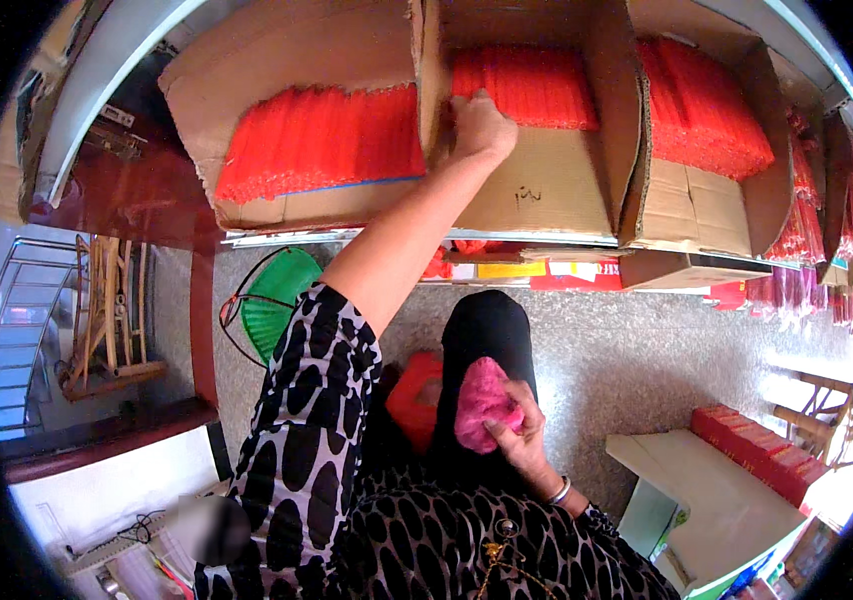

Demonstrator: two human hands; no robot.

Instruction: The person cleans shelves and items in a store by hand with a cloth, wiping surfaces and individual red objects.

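Observation:
My left hand (483, 126) reaches into an open cardboard box (546, 184) on a shelf, its fingers at the left end of a row of red plastic-wrapped packets (528, 86). Whether the fingers grip a packet is hard to see. Down by my knee, my right hand (520, 431) holds a crumpled pink cloth (483, 405). More red packets fill the box on the left (329, 139) and the one on the right (704, 112).
Below the shelf edge stand further cartons (689, 268). A green basket (276, 300) and a red object (417, 397) are on the floor. At the lower right, a counter (719, 487) bears red boxes (756, 454). Bamboo chairs (115, 315) stand at the left.

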